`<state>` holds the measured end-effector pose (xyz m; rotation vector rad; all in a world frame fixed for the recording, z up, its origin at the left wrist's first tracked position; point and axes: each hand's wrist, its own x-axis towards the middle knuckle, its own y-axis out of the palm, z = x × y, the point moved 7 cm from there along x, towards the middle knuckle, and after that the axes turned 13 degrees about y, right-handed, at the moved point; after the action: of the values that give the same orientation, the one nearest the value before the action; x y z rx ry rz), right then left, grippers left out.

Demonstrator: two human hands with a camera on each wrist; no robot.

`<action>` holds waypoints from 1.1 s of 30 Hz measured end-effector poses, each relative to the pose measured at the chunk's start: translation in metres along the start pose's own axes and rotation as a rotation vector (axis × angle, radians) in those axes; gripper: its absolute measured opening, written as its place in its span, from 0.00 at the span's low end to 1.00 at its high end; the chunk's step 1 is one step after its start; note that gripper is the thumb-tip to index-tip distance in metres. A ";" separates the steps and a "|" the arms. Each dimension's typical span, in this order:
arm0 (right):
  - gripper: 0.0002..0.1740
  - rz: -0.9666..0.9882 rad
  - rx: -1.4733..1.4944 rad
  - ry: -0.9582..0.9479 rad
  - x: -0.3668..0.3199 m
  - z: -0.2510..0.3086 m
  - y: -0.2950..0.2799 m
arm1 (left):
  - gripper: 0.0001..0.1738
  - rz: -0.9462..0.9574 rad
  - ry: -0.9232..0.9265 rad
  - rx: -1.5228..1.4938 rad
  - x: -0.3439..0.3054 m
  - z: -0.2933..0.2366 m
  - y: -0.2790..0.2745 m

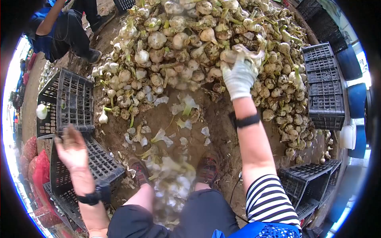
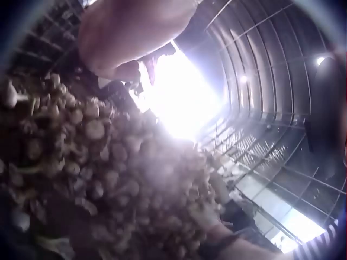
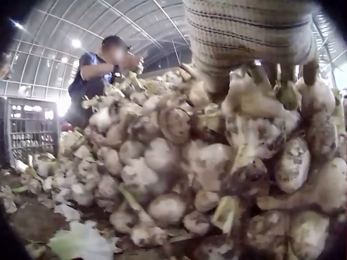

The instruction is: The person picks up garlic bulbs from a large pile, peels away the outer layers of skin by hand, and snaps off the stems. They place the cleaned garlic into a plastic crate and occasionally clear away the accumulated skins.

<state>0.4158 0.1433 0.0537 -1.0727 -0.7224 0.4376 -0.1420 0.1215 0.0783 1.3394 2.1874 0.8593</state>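
Note:
A large heap of dirty white garlic bulbs (image 1: 180, 39) with stems covers the ground ahead. My gloved right hand (image 1: 240, 77) is at its right part, fingers curled round a garlic bulb (image 1: 228, 56); the right wrist view has the glove (image 3: 252, 40) over stemmed bulbs (image 3: 255, 103), fingertips partly hidden. My bare left hand (image 1: 72, 150), blurred, is over the crates at the left with fingers apart and nothing in it. Beyond its fingertips a clean white bulb (image 1: 41, 111) shows against a black crate (image 1: 75, 101). The left wrist view shows the left hand (image 2: 135, 35) at the top.
Another black crate (image 1: 101, 158) lies below the left one, beside red net bags (image 1: 41, 170). Crates (image 1: 325, 83) and a lower crate (image 1: 305, 182) stand at the right, near blue barrels (image 1: 357, 99). Peeled skins (image 1: 160, 137) litter the soil. A person (image 3: 97, 76) is behind the heap.

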 end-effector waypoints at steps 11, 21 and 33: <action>0.07 -0.079 0.591 -0.421 -0.115 0.053 -0.037 | 0.35 0.635 -0.523 0.832 -0.138 0.144 0.059; 0.31 0.195 -0.062 -0.240 -0.106 -0.015 0.074 | 0.29 0.315 -0.594 0.675 -0.124 0.139 0.026; 0.28 0.668 -0.070 -0.545 -0.174 0.096 0.054 | 0.20 0.249 -0.506 0.632 -0.116 0.142 0.025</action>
<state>0.2272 0.1149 -0.0231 -1.2656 -0.8446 1.3216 0.0153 0.0660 -0.0007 1.8911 1.9596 -0.1448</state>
